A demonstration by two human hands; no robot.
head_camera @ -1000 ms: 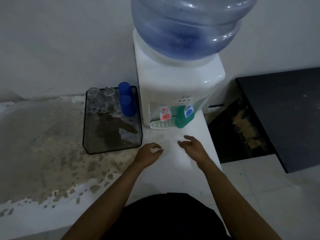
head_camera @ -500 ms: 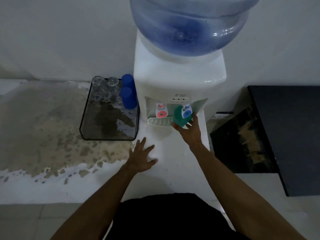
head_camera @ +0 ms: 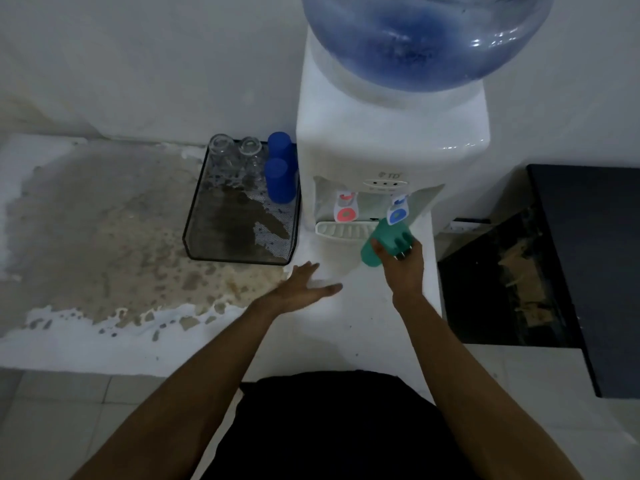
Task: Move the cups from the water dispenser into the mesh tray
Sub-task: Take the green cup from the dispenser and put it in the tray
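Lying nearest, flat and spread on the white counter [head_camera: 346, 327] with fingers apart and holding nothing, the left hand [head_camera: 304, 287]; closing around the green cup [head_camera: 384, 242] at about two o'clock from it, the right hand [head_camera: 403, 268], thumb on the near side and fingers wrapping the far side, tilting the cup and holding it clear of the drip tray [head_camera: 341, 231], just below the blue tap [head_camera: 398, 211]; sitting at eleven o'clock from the left hand, on the stained part of the counter, the mesh tray [head_camera: 239, 256]; standing in its far end, two blue cups [head_camera: 280, 180] at the one o'clock corner and two clear glasses [head_camera: 237, 154] at the eleven o'clock corner; rising at twelve o'clock just beside the tray, the water dispenser [head_camera: 391, 133], showing a red tap [head_camera: 344, 209] left of the blue one and carrying the blue water bottle [head_camera: 426, 36] on top.
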